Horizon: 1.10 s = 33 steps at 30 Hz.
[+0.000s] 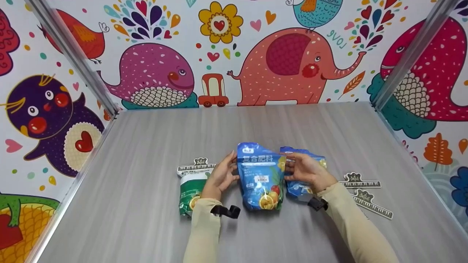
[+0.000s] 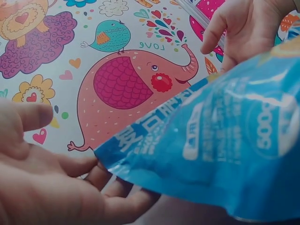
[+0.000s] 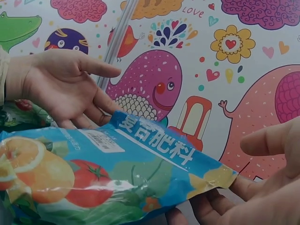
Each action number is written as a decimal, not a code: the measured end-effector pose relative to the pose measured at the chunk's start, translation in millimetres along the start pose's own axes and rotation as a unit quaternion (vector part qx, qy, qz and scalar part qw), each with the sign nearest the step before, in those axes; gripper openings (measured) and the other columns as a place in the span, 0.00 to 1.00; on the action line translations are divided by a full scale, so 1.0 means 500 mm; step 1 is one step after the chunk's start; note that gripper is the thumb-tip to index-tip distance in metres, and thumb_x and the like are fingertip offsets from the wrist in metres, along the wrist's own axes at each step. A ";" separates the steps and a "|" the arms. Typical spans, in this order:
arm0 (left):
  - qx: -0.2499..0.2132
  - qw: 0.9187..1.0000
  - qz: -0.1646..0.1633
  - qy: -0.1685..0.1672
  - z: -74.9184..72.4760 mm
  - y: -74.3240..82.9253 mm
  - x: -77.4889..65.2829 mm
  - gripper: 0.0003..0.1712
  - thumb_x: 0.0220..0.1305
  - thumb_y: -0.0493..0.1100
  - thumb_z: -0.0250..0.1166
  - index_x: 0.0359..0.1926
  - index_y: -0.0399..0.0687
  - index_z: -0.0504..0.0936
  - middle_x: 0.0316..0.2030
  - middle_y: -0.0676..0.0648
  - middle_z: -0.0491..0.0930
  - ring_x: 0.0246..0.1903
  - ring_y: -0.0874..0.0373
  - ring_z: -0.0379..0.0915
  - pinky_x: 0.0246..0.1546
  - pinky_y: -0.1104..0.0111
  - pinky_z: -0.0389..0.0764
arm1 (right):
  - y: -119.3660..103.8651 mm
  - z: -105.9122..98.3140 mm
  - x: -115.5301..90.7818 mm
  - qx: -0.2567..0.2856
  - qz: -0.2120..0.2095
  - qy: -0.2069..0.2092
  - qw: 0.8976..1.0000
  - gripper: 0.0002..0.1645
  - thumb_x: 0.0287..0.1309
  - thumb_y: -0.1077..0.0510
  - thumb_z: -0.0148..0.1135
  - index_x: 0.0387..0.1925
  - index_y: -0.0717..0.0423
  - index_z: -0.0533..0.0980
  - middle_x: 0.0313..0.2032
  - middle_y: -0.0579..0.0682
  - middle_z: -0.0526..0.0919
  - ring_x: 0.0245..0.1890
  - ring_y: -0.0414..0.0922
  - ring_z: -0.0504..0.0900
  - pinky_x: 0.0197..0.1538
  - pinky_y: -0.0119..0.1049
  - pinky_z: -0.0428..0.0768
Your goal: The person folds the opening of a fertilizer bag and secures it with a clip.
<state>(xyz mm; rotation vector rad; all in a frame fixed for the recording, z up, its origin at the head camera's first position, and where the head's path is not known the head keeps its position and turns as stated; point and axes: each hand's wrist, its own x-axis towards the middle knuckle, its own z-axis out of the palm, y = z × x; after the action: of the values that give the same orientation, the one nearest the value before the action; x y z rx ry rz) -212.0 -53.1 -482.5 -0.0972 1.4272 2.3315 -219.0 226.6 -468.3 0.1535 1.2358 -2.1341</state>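
Note:
A blue fertilizer bag [image 1: 260, 179] with printed fruit stands between my two hands. My left hand [image 1: 220, 176] touches its left edge, fingers reaching behind the bag and thumb lifted off it, as the left wrist view shows. On the opposite edge, the fingers of my right hand [image 3: 267, 183] lie behind the bag's top corner, its thumb likewise apart. Partly hidden by the right hand is a second blue bag [image 1: 299, 188]. A green and white bag [image 1: 188, 190] lies beside my left forearm, with a piano-keyboard clip [image 1: 195, 167] at its top.
Two more keyboard-patterned clips, one farther back [image 1: 361, 184] and one nearer [image 1: 374, 207], lie on the grey table [image 1: 146, 146] right of my right forearm. Printed panels with cartoon animals [image 1: 157, 73] close off the back and sides, joined by metal posts [image 1: 82, 65].

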 end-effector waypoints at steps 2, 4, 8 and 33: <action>-0.009 1.000 0.004 0.005 0.000 -0.001 -0.001 0.22 0.80 0.49 0.43 0.58 0.34 0.69 0.49 0.42 0.68 0.46 0.52 0.67 0.40 0.62 0.72 | 0.001 0.001 -0.001 -0.004 0.006 0.000 1.000 0.16 0.78 0.58 0.37 0.53 0.54 0.72 0.42 0.53 0.80 0.47 0.49 0.75 0.55 0.51 0.65; -0.014 1.000 0.010 0.007 -0.001 -0.003 -0.002 0.17 0.80 0.47 0.44 0.51 0.38 0.72 0.45 0.44 0.69 0.43 0.52 0.68 0.39 0.62 0.73 | 0.003 0.001 0.000 -0.007 0.011 0.002 1.000 0.15 0.78 0.58 0.38 0.56 0.53 0.69 0.44 0.54 0.81 0.48 0.50 0.75 0.54 0.50 0.66; -0.006 1.000 0.018 0.011 -0.001 -0.005 -0.003 0.12 0.79 0.43 0.46 0.46 0.43 0.74 0.43 0.44 0.71 0.41 0.53 0.69 0.37 0.63 0.74 | 0.007 0.000 0.003 -0.019 0.010 0.002 1.000 0.13 0.78 0.58 0.38 0.55 0.54 0.67 0.47 0.52 0.80 0.50 0.51 0.74 0.56 0.51 0.65; 0.021 0.999 0.035 -0.009 0.000 -0.004 -0.004 0.07 0.77 0.37 0.49 0.39 0.47 0.71 0.36 0.47 0.74 0.34 0.56 0.73 0.31 0.68 0.76 | 0.017 0.009 -0.012 0.033 -0.035 -0.045 0.998 0.11 0.78 0.61 0.43 0.38 0.51 0.71 0.38 0.50 0.79 0.41 0.49 0.77 0.46 0.48 0.77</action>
<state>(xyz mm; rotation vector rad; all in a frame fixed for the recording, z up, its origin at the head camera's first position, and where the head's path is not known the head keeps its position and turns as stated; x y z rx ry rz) -209.5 -52.9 -483.7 -0.0141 1.4923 2.3512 -208.4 223.0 -469.7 0.0426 1.1345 -2.2174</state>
